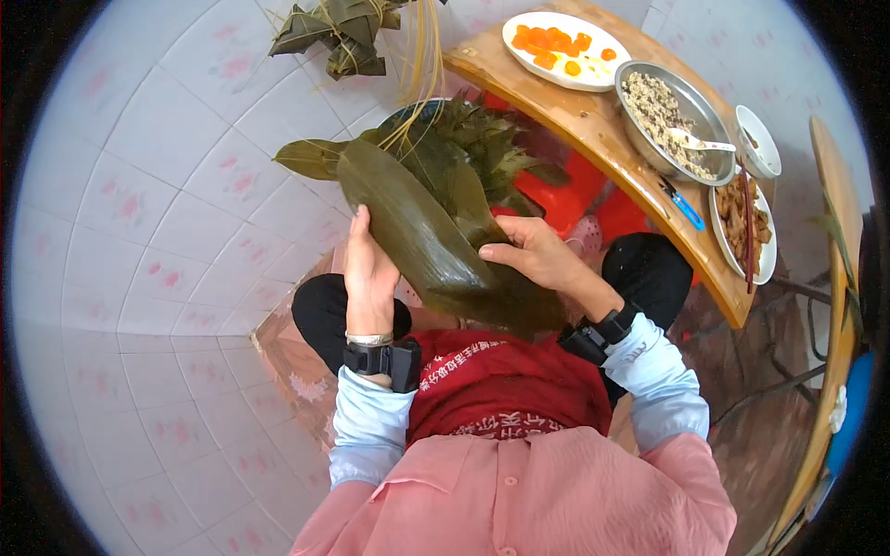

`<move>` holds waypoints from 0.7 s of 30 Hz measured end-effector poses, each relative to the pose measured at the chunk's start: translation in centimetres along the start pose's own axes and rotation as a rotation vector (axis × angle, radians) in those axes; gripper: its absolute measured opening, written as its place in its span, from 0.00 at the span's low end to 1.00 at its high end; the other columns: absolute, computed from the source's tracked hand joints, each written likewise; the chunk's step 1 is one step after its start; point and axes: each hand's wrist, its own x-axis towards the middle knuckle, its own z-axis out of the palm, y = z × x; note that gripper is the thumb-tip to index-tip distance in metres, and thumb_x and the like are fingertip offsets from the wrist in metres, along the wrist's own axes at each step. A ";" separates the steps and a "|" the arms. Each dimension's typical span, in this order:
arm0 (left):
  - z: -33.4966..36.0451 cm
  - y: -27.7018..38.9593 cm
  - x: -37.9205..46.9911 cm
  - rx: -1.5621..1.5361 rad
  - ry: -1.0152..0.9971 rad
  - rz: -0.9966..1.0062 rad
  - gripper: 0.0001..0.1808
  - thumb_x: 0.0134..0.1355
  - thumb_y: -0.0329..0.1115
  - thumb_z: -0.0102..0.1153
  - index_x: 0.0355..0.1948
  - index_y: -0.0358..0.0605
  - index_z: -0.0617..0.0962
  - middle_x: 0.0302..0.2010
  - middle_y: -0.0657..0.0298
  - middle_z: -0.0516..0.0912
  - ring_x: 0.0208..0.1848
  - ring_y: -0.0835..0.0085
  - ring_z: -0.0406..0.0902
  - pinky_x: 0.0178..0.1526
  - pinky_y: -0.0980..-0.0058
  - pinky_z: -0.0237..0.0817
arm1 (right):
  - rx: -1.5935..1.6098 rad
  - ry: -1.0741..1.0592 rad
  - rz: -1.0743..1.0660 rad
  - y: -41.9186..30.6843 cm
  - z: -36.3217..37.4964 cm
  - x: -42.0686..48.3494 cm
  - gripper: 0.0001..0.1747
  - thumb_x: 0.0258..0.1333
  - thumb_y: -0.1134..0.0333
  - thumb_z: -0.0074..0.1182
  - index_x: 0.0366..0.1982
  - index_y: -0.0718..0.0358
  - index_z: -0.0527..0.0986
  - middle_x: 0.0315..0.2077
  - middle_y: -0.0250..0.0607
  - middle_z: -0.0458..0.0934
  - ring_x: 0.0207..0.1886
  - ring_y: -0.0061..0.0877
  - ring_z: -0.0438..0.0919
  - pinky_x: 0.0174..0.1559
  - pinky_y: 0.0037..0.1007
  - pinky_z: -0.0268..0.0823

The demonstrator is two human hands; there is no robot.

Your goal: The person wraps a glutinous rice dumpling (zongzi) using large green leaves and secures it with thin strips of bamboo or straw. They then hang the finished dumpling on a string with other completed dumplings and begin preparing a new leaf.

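Broad green-brown wrapping leaves [424, 233], wet and overlapping, are stretched out between my two hands above my lap. My left hand [368, 267] supports their left edge, its thumb up along the side and its other fingers hidden beneath. On the right, my right hand [539, 250] pinches the leaf edge between thumb and fingers. Just beyond lies a pile of similar leaves [487, 135] in a basin [434, 105], which is mostly covered. Pale tying strands [421, 69] hang down over the pile from a bundle of leaf-wrapped dumplings [348, 31].
On a wooden table [591, 115] at right are a plate of orange egg yolks [601, 78], a metal bowl of rice filling [629, 132] with a spoon [702, 144], a small white bowl [765, 149], a meat plate [767, 260] with chopsticks [748, 229], and blue-handled scissors [687, 210]. Tiled wall [174, 174] stands left.
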 end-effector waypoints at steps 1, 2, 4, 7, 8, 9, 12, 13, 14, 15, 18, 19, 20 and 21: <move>0.0 -0.2 0.0 -0.030 -0.023 -0.076 0.22 0.69 0.42 0.44 0.59 0.42 0.65 0.57 0.57 0.70 0.58 0.60 0.67 0.61 0.58 0.58 | -0.002 0.003 -0.023 0.0 0.0 -0.1 0.14 0.56 0.73 0.54 0.44 0.72 0.73 0.35 0.34 0.78 0.40 0.14 0.71 0.45 0.22 0.65; 0.1 -0.4 0.0 -0.061 -0.045 -0.152 0.23 0.69 0.43 0.43 0.59 0.42 0.65 0.58 0.56 0.70 0.59 0.59 0.67 0.61 0.57 0.58 | -0.003 0.005 -0.046 0.0 0.1 -0.2 0.14 0.56 0.73 0.53 0.44 0.71 0.73 0.35 0.35 0.78 0.40 0.15 0.71 0.45 0.23 0.65; -0.1 -1.1 0.4 -0.087 -0.074 -0.223 0.24 0.69 0.45 0.41 0.60 0.41 0.64 0.59 0.54 0.69 0.60 0.57 0.66 0.62 0.56 0.56 | -0.010 0.009 -0.078 -0.2 0.2 -0.3 0.14 0.56 0.73 0.53 0.44 0.71 0.73 0.36 0.36 0.78 0.41 0.16 0.72 0.45 0.24 0.65; -0.8 -1.8 1.3 -0.076 -0.046 -0.315 0.24 0.69 0.45 0.41 0.59 0.41 0.65 0.59 0.54 0.69 0.61 0.57 0.65 0.63 0.56 0.56 | -0.032 0.001 -0.103 0.0 -0.1 -0.4 0.14 0.55 0.74 0.52 0.44 0.71 0.73 0.37 0.38 0.79 0.41 0.17 0.72 0.46 0.25 0.65; -0.9 -2.0 1.2 -0.079 -0.062 -0.332 0.23 0.69 0.45 0.42 0.59 0.41 0.65 0.59 0.55 0.69 0.60 0.58 0.66 0.62 0.56 0.56 | -0.045 -0.015 -0.110 0.2 -0.2 -0.4 0.15 0.55 0.73 0.52 0.45 0.71 0.73 0.37 0.38 0.79 0.41 0.17 0.72 0.46 0.25 0.66; -1.0 -2.2 1.2 -0.082 -0.079 -0.349 0.23 0.69 0.44 0.42 0.59 0.41 0.65 0.58 0.55 0.70 0.60 0.58 0.66 0.62 0.56 0.57 | -0.059 -0.030 -0.116 0.4 -0.4 -0.4 0.15 0.55 0.73 0.52 0.45 0.71 0.73 0.38 0.38 0.80 0.41 0.17 0.73 0.46 0.26 0.66; -1.2 -2.6 1.3 -0.077 -0.065 -0.359 0.22 0.68 0.41 0.45 0.59 0.42 0.66 0.57 0.56 0.71 0.59 0.59 0.68 0.61 0.57 0.59 | -0.077 -0.043 -0.121 0.6 -0.3 -0.4 0.16 0.55 0.73 0.52 0.46 0.70 0.73 0.38 0.37 0.80 0.42 0.17 0.73 0.46 0.25 0.66; -1.1 -2.7 1.3 -0.073 -0.049 -0.354 0.21 0.68 0.40 0.45 0.59 0.42 0.66 0.57 0.57 0.72 0.58 0.60 0.68 0.60 0.57 0.60 | -0.057 -0.043 -0.114 0.5 -0.3 -0.5 0.16 0.55 0.73 0.52 0.46 0.70 0.72 0.38 0.37 0.80 0.42 0.16 0.73 0.46 0.25 0.66; -0.9 -2.8 1.2 -0.031 -0.009 -0.270 0.21 0.68 0.38 0.46 0.59 0.43 0.67 0.56 0.58 0.72 0.58 0.60 0.69 0.60 0.58 0.61 | -0.036 -0.043 -0.108 0.4 -0.2 -0.6 0.16 0.55 0.74 0.52 0.46 0.70 0.72 0.38 0.36 0.79 0.42 0.16 0.73 0.46 0.24 0.66; -0.2 -2.7 0.9 0.013 0.030 -0.184 0.20 0.67 0.37 0.47 0.58 0.43 0.67 0.56 0.58 0.73 0.57 0.61 0.70 0.59 0.59 0.62 | -0.015 -0.044 -0.105 0.2 -0.2 -0.6 0.16 0.55 0.74 0.52 0.46 0.70 0.72 0.38 0.36 0.79 0.42 0.16 0.73 0.46 0.24 0.66; 1.4 -1.9 0.1 0.101 0.052 0.030 0.19 0.66 0.33 0.49 0.57 0.44 0.68 0.54 0.60 0.74 0.56 0.64 0.71 0.58 0.61 0.64 | 0.001 -0.059 -0.074 0.1 -0.5 -0.8 0.16 0.57 0.74 0.50 0.48 0.69 0.71 0.39 0.35 0.79 0.42 0.16 0.73 0.46 0.23 0.66; 1.6 -1.7 -0.1 0.123 0.043 0.094 0.18 0.66 0.32 0.49 0.57 0.44 0.69 0.54 0.60 0.74 0.55 0.65 0.72 0.57 0.62 0.64 | 0.022 -0.049 -0.066 0.1 -0.4 -0.8 0.17 0.57 0.73 0.50 0.49 0.69 0.71 0.39 0.35 0.78 0.43 0.16 0.72 0.46 0.23 0.65; 1.7 -1.6 -0.2 0.147 0.025 0.138 0.19 0.66 0.31 0.49 0.57 0.43 0.68 0.54 0.60 0.74 0.55 0.66 0.71 0.58 0.63 0.64 | 0.042 -0.040 -0.058 0.0 -0.4 -0.8 0.17 0.58 0.73 0.50 0.49 0.68 0.70 0.40 0.35 0.78 0.43 0.16 0.72 0.46 0.23 0.65; 1.7 -1.5 -0.3 0.171 0.008 0.182 0.19 0.66 0.31 0.49 0.58 0.43 0.68 0.54 0.60 0.74 0.55 0.66 0.71 0.58 0.64 0.64 | 0.062 -0.031 -0.050 0.0 -0.3 -0.7 0.17 0.59 0.72 0.50 0.50 0.68 0.70 0.40 0.35 0.78 0.44 0.16 0.72 0.47 0.23 0.65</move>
